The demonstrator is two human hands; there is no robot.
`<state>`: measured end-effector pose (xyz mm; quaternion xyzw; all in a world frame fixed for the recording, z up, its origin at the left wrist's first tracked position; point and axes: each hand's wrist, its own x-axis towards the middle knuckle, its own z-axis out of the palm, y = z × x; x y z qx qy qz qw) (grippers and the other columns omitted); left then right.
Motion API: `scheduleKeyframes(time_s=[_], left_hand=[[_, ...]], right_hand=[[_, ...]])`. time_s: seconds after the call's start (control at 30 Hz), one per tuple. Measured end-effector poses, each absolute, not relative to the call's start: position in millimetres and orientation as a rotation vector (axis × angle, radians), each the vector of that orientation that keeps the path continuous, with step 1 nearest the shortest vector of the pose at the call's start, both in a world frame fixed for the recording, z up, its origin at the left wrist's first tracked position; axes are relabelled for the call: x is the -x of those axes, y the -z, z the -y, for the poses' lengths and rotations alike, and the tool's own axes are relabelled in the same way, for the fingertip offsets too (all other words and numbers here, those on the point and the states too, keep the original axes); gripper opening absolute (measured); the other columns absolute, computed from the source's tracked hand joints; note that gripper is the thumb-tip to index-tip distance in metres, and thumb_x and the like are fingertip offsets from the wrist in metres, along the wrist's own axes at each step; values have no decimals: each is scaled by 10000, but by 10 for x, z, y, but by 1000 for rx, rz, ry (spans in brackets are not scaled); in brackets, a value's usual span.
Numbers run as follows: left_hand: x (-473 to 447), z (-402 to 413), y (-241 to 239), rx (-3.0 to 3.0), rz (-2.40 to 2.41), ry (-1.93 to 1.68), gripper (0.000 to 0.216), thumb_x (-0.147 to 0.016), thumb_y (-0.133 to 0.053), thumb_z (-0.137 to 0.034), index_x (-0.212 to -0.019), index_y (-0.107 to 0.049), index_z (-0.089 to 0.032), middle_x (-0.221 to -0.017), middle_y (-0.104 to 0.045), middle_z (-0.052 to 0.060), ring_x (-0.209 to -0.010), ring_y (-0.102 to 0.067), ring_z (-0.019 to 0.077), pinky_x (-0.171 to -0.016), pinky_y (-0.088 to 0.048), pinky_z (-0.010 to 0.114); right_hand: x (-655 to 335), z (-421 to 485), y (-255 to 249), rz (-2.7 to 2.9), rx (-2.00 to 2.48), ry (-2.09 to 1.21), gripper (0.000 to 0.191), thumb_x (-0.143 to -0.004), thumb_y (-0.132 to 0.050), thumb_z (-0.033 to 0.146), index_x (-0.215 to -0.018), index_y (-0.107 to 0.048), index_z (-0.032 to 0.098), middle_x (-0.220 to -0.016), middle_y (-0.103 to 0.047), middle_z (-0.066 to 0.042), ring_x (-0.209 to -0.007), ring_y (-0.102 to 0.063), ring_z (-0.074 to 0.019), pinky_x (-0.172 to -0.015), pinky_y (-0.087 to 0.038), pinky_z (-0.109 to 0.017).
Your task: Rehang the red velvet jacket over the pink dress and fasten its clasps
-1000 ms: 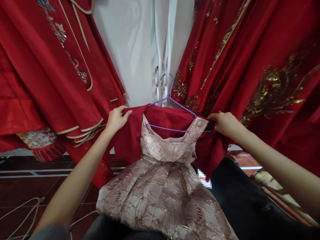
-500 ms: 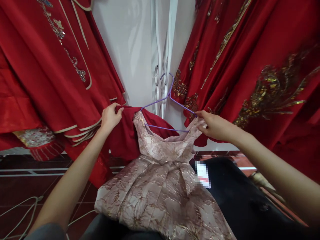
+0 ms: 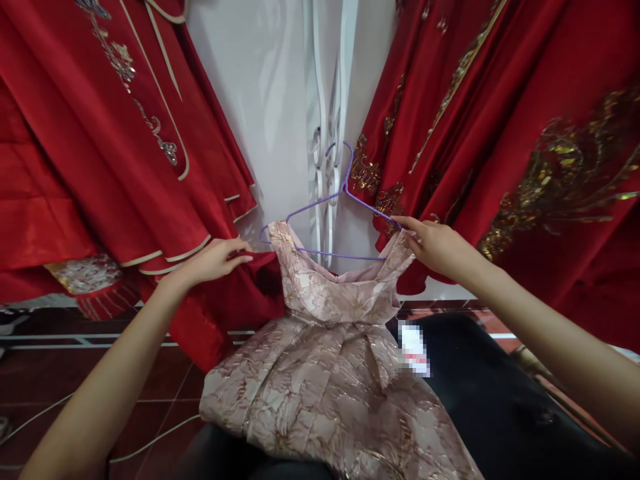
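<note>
A pale pink brocade dress (image 3: 330, 373) hangs on a purple wire hanger (image 3: 320, 200) and spreads over my lap. My right hand (image 3: 433, 243) pinches the dress's right shoulder strap together with the hanger's end. A dark red garment (image 3: 250, 287) has slid off the hanger and droops to the left, beside the dress. My left hand (image 3: 215, 261) is closed on the top edge of that red cloth, a little left of the hanger's bare left end.
Red embroidered gowns hang on the left (image 3: 100, 133) and on the right (image 3: 500, 133), with a white wall and white metal grille (image 3: 327, 100) between them. Black cloth (image 3: 490, 400) lies at my lower right. White cords (image 3: 145, 440) trail over the dark red tiled floor.
The red garment has come off the hanger: my left hand pulled it down and to the left, baring the hanger's left end. My right hand shifted from the red cloth to the pink strap.
</note>
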<state>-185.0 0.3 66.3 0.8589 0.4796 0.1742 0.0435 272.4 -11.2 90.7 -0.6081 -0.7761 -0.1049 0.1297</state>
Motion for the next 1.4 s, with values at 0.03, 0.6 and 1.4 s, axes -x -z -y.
scheduleKeyframes(time_s=[0.03,0.6,1.4], left_hand=[[1759,26,-725,-2654,-1458,-653,303,-875,-464,-476,-949,-630,-234,-977,-677,63,-895,-632,205,-837,-476,317],[1023,-449,-606,-2621,-1578,-1216,294,-855,-533,-370,-994,-721,-192,-1079,-725,59,-947,-670,214,-876,-477,299],[1675,-191,-273,-1611,-1809,-1551,432,-606,-723,-537,-767,-693,-138,-706,-684,53,-583,-560,162,-521,-426,257]], right_hand=[[-2734,110,-903,2260,1773,301,523,-927,-392,264,-1449,-360,274,-1079,-676,-97,-977,-653,-281,-825,-484,-381],[-2817,224,-946,2044,1811,430,306,-900,-480,344,-1057,-723,242,-893,-744,-78,-793,-684,-266,-643,-458,-323],[-3259,324,-295,2005,1851,-106,97,-748,-591,224,-696,-672,221,-632,-715,-15,-607,-690,-208,-599,-498,-295]])
